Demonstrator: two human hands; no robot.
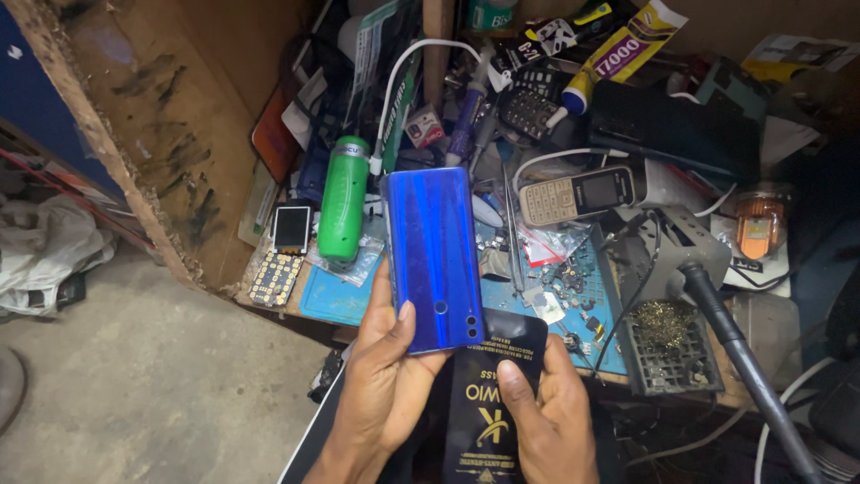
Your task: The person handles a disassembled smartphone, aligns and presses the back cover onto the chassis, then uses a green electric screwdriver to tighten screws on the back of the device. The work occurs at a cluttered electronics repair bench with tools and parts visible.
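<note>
1. Nearest, right hand (548, 421) pinches a black packet (488, 403); left hand (385, 376) grips a blue phone (433, 255), back up, over the bench's near edge.
2. Bare floor (161, 358) left; green bottle (344, 197), keypad phone (578, 194), soldering stand (672, 345) crowd beyond.

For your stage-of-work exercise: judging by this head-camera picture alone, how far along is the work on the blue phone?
Done: the blue phone is off the cluttered bench, its back cover on and facing up. In hand: the left hand grips the phone, while the right hand holds a flat black packet with gold print beneath it. Left: the packet looks unopened; the phone's screen side is hidden.
</note>
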